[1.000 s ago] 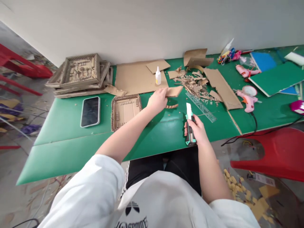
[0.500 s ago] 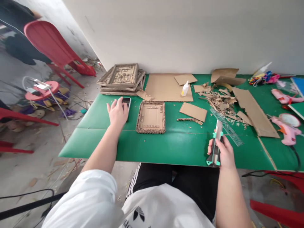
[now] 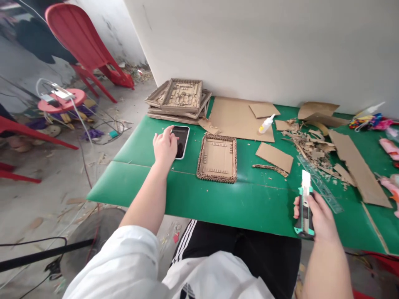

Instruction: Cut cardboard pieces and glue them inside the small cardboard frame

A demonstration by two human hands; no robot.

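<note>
My left hand (image 3: 165, 147) is at the left edge of a smartphone (image 3: 182, 143) that lies on the green table. A finger reaches over the phone's dark screen; the hand holds nothing. My right hand (image 3: 322, 216) grips a green and black utility knife (image 3: 304, 218) above the table's front edge, its wide blade pointing away from me. Between my hands sits a shallow cardboard tray (image 3: 217, 159) with corrugated edging and short strips inside. A cardboard rectangle (image 3: 274, 158) and a thin corrugated strip (image 3: 270, 168) lie to the tray's right.
Stacked cardboard trays (image 3: 182, 95) stand at the back left. Beside them is a cardboard sheet (image 3: 230, 120) with a white glue bottle (image 3: 267, 124). Cardboard scraps (image 3: 314, 149), a clear ruler (image 3: 324, 189) and a long cardboard piece (image 3: 360, 168) are on the right.
My view has swung left, so the table appears further right. My left hand has shifted toward the phone's left side, uncovering more of its screen. The knife stays in my right hand.
</note>
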